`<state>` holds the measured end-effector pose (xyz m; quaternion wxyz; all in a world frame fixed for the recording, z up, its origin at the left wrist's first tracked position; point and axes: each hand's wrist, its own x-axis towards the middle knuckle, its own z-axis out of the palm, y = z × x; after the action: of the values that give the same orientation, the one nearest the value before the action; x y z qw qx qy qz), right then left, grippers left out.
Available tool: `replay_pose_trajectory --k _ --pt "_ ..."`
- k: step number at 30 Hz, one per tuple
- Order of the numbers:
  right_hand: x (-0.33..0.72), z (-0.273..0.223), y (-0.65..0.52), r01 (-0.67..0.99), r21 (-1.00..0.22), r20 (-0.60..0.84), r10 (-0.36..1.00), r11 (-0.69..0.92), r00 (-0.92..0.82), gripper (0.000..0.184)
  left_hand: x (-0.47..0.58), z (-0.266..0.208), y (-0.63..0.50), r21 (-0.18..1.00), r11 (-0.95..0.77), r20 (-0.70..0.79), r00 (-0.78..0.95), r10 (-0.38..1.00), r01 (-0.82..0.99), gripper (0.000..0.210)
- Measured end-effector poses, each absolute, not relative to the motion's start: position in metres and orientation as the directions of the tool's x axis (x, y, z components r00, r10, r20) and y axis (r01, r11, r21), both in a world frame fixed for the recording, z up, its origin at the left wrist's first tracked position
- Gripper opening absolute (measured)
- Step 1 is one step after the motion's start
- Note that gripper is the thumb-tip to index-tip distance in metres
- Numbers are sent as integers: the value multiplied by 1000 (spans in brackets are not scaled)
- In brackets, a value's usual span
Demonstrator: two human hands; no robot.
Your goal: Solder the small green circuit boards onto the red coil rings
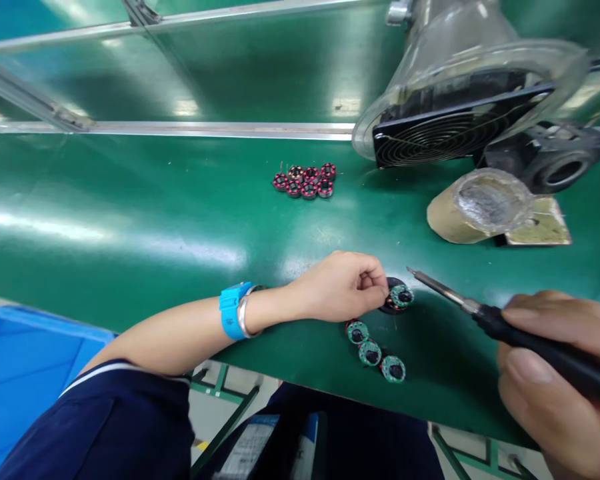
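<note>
My left hand [347, 287] is closed, its thumb and fingers pinching the edge of a motor stator with a round green circuit board [403, 295]. That stator sits on a black round base [391, 308], partly hidden by the fingertips. My right hand [555, 373] grips the black handle of a soldering iron [445, 293]. The iron's tip points left, just above and right of the green board, apart from it. Three more stators with green boards [370, 353] lie in a slanting row below my left hand.
Several red-and-black stators [309, 182] are grouped farther back on the green bench [130, 200]. At the right stand a cardboard tube [453, 213], a black soldering iron stand [550, 160] and a fan under a clear hood [440, 137]. A blue bin [35, 373] is at lower left.
</note>
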<state>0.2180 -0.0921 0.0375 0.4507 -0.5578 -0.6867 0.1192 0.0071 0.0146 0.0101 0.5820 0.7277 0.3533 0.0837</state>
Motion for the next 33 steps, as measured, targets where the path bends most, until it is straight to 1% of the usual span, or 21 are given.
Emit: replay_pose_trajectory --k 1,2,3,5,7,10,14,16,18,20,22,25,33 --pt "216 38 -91 635 -691 472 881 347 33 27 7 11 14 909 -69 -290 741 605 411 7" --pt "213 37 -91 623 -668 533 846 408 16 29 8 12 12 908 -53 -303 741 599 415 7" --pt "210 36 -90 597 -631 635 772 496 30 27 8 13 10 903 -28 -332 738 587 429 9" --pt "207 29 -86 574 -622 684 726 532 69 29 8 13 10 875 46 -419 705 572 482 15" --pt "208 19 -80 543 -656 669 736 524 99 32 9 9 13 849 101 -480 677 559 518 23" --pt "212 6 -74 527 -675 661 741 516 122 36 11 3 18 846 96 -483 678 554 525 30" --pt "207 3 -73 536 -687 651 743 490 154 26 11 4 16 844 94 -484 677 554 527 33" --pt "204 4 -72 531 -686 662 730 498 169 19 11 7 13 852 22 -432 679 593 523 33" --pt "203 4 -70 526 -681 670 723 509 168 17 12 10 10 840 -147 -325 702 633 522 35" --pt "203 4 -69 530 -674 674 722 514 158 17 13 10 8 782 -340 -208 733 648 523 37" --pt "203 4 -67 543 -666 675 722 511 148 17 15 9 7 722 -462 -135 759 637 516 37" --pt "201 2 -66 569 -651 675 726 503 132 16 17 7 9 704 -517 -92 784 614 487 36" --pt "195 -5 -64 569 -648 640 767 506 47 21 13 -4 30 792 -513 -64 881 468 330 28"
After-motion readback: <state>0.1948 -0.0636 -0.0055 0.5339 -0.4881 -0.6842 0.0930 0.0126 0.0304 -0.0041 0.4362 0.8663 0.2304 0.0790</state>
